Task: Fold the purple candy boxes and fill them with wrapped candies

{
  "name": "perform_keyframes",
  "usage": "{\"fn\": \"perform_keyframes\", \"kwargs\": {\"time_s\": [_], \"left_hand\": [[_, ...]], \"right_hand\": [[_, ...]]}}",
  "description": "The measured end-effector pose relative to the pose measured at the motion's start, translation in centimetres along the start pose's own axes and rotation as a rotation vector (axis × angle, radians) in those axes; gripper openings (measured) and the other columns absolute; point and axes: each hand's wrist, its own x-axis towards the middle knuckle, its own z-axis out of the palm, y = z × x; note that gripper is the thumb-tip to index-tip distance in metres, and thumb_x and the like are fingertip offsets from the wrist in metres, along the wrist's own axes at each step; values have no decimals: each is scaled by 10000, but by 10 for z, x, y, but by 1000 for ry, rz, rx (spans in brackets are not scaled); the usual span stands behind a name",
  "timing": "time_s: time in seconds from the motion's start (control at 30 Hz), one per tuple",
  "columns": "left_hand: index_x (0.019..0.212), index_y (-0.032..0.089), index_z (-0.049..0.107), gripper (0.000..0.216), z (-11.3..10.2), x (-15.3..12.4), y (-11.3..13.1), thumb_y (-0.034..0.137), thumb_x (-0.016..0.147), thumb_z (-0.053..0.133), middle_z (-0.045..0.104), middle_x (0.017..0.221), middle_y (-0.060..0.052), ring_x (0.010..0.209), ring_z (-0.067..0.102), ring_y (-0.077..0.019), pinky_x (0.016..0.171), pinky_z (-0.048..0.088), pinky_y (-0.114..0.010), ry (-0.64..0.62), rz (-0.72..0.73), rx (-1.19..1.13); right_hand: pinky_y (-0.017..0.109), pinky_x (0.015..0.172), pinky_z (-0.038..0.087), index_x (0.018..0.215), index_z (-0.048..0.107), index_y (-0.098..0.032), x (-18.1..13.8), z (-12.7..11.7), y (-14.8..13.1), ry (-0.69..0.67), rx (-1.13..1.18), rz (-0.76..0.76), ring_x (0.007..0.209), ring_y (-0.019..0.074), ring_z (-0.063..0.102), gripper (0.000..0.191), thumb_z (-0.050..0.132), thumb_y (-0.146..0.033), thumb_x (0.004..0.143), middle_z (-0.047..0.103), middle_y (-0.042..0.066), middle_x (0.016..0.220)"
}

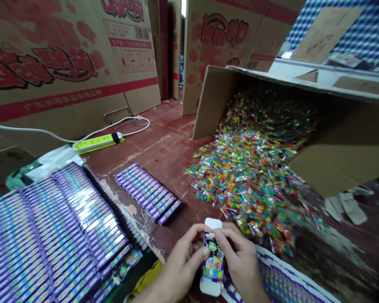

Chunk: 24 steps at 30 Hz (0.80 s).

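Observation:
Between my two hands is a small purple candy box [213,263] with colourful printing, its white end flaps sticking out at top and bottom. My left hand [189,256] grips its left side, the thumb lying on the printed front. On the other side, my right hand [236,256] holds the upper right part, with fingers near the top flap. Whether anything is inside the box cannot be seen. Just beyond my hands, many small clear packets of coloured candies [249,185] spill from a cardboard carton [344,164] lying on its side.
A short row of purple boxes [148,191] lies on the red-brown table [167,139]. Many more boxes [50,235] stand packed at left. A yellow-green power strip [96,143] with a white cord lies behind. Flat printed box blanks [281,277] are at lower right. Large cartons [69,63] stand behind.

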Motion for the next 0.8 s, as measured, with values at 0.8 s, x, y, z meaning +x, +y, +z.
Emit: {"fn": "perform_keyframes", "kwargs": {"time_s": [0.8], "left_hand": [[1286, 259, 519, 380, -5, 0, 5, 212, 915, 589, 615, 1176, -77, 1043, 609, -222, 903, 488, -310, 57, 16, 152]], "right_hand": [[262, 632, 451, 673, 596, -169, 32, -22, -25, -181, 94, 228, 651, 148, 563, 266, 696, -350, 840, 613, -2, 677]]}}
